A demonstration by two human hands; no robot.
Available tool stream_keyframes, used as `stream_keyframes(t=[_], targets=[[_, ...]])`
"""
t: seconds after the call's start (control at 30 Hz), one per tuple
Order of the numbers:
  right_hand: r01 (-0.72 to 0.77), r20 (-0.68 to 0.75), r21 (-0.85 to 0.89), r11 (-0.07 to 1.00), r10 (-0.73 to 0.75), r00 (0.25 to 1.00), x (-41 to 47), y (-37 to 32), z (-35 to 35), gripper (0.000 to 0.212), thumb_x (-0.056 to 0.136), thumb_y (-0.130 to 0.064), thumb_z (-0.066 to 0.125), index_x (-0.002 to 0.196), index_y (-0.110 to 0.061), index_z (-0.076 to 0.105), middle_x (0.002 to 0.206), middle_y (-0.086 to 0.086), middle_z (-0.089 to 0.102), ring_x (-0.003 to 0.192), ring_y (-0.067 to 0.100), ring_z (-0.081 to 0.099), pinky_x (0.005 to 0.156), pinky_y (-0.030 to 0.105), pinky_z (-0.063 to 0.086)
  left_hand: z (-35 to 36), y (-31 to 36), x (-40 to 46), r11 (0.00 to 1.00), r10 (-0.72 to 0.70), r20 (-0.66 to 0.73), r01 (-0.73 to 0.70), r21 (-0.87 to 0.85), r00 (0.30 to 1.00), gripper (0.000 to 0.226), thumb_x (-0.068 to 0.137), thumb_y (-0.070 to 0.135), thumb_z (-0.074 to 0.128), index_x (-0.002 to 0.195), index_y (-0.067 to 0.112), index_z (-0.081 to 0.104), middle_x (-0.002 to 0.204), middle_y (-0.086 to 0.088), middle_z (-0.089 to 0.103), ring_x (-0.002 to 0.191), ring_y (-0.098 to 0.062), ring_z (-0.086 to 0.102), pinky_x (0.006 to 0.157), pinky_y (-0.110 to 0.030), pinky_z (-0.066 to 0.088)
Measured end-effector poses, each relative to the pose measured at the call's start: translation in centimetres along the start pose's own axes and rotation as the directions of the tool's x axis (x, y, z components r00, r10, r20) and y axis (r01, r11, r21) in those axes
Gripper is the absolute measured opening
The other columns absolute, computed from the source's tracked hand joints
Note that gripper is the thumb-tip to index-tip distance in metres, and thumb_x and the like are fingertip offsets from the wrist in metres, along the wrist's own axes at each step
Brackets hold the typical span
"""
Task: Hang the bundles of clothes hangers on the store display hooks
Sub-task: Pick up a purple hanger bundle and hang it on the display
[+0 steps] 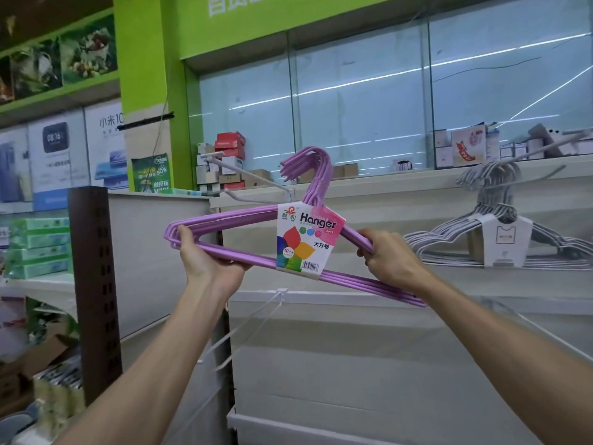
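Observation:
I hold a bundle of purple hangers [237, 216] with a "Hanger" card label up in front of the white slat wall. My left hand [208, 258] grips its left corner from below. My right hand [385, 258] grips its right shoulder. The bundle's hook tops are level with a white display hook [247, 175] that juts out from the wall just to the left of them; whether they touch it I cannot tell. A grey-and-white hanger bundle [500, 232] hangs on another display hook [552, 146] at the right.
Lower white display hooks [256, 319] stick out of the slat wall below the bundle. A dark brown slotted upright [93, 284] stands at the left, with green tissue packs [38, 245] beyond it. Small boxes [227, 155] line the ledge under the glass panels.

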State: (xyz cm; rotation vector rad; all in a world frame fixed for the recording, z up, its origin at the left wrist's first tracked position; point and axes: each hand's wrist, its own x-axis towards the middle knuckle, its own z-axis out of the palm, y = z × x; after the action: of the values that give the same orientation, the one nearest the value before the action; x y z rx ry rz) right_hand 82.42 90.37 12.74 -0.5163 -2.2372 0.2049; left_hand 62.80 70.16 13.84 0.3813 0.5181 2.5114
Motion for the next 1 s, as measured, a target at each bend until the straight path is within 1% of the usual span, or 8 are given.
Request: stream_keyframes(t=[0.13,0.23,0.37,0.5,0.7,0.8,0.9,1.0], targets=[[0.017,0.004,0.018,1.000,-0.017,1.000,1.4,0.2,0.1,0.042,0.088,0.005,0.047,0.121,-0.015,0.063,0.093,0.007,0.069,0.078,0.024,0.062,0.067,0.028,0.043,0.1,-0.4,1.6,1.000,-0.007,0.024,0.007,-0.004,1.000,0.072,0.085,0.070,0.050,0.139,0.023,0.043,0.128,-0.021,0.051,0.113,-0.051,0.053,0.088,-0.076,0.041],[0.013,0.007,0.009,1.000,-0.013,1.000,2.6,0.2,0.3,0.035,0.089,0.004,0.049,0.117,-0.013,0.062,0.096,0.009,0.069,0.081,0.025,0.062,0.069,0.030,0.046,0.2,-0.4,2.9,1.000,0.004,0.034,-0.003,-0.010,0.999,0.068,0.086,0.070,0.047,0.138,0.025,0.044,0.128,-0.020,0.051,0.113,-0.051,0.053,0.088,-0.077,0.041],[0.011,0.017,-0.020,1.000,-0.010,1.000,4.1,-0.2,1.0,0.030,0.090,0.004,0.050,0.113,-0.012,0.061,0.096,0.010,0.068,0.083,0.027,0.062,0.074,0.037,0.053,0.0,0.0,4.8,0.998,-0.023,-0.028,0.022,-0.053,0.999,0.068,0.086,0.069,0.045,0.138,0.024,0.043,0.135,-0.021,0.046,0.117,-0.052,0.049,0.089,-0.079,0.036],[0.017,0.033,-0.045,0.999,-0.016,0.999,5.5,-0.8,1.7,0.029,0.089,0.003,0.051,0.112,-0.011,0.063,0.096,0.013,0.068,0.084,0.030,0.061,0.078,0.042,0.055,-0.8,0.2,6.3,0.997,-0.035,-0.113,0.026,-0.075,0.993,0.069,0.088,0.067,0.043,0.142,0.024,0.038,0.144,-0.020,0.038,0.127,-0.052,0.040,0.093,-0.081,0.031],[0.030,0.064,-0.073,0.997,-0.025,0.998,6.6,-1.8,3.4,0.026,0.092,0.002,0.051,0.111,-0.011,0.061,0.097,0.012,0.066,0.082,0.028,0.059,0.068,0.033,0.047,-1.9,1.0,8.3,0.997,-0.049,-0.201,0.036,-0.066,0.978,0.066,0.091,0.062,0.039,0.145,0.024,0.033,0.151,-0.020,0.031,0.135,-0.054,0.031,0.090,-0.085,0.027],[0.017,0.079,-0.088,0.996,-0.010,0.997,6.9,-1.9,4.3,0.025,0.091,0.002,0.051,0.109,-0.012,0.061,0.096,0.012,0.066,0.078,0.027,0.058,0.066,0.034,0.048,-2.5,1.1,8.8,0.998,-0.054,-0.229,0.042,-0.056,0.972,0.064,0.093,0.060,0.037,0.145,0.023,0.033,0.151,-0.019,0.032,0.135,-0.055,0.031,0.089,-0.085,0.027],[-0.002,0.083,-0.106,0.994,0.011,0.997,7.1,-1.8,4.9,0.024,0.088,0.002,0.049,0.103,-0.012,0.062,0.093,0.012,0.065,0.077,0.029,0.059,0.069,0.041,0.053,-2.9,1.0,9.7,0.994,-0.096,-0.232,0.083,-0.067,0.968,0.070,0.091,0.060,0.039,0.148,0.022,0.028,0.152,-0.020,0.030,0.135,-0.056,0.030,0.089,-0.085,0.027],[-0.024,0.090,-0.131,0.991,0.036,0.995,7.4,-1.8,5.2,0.022,0.087,0.003,0.048,0.097,-0.012,0.061,0.089,0.011,0.063,0.077,0.030,0.059,0.069,0.042,0.053,-3.0,0.7,10.5,0.994,-0.104,-0.242,0.095,-0.048,0.965,0.063,0.093,0.057,0.039,0.145,0.022,0.032,0.148,-0.020,0.034,0.133,-0.056,0.031,0.089,-0.085,0.027]])
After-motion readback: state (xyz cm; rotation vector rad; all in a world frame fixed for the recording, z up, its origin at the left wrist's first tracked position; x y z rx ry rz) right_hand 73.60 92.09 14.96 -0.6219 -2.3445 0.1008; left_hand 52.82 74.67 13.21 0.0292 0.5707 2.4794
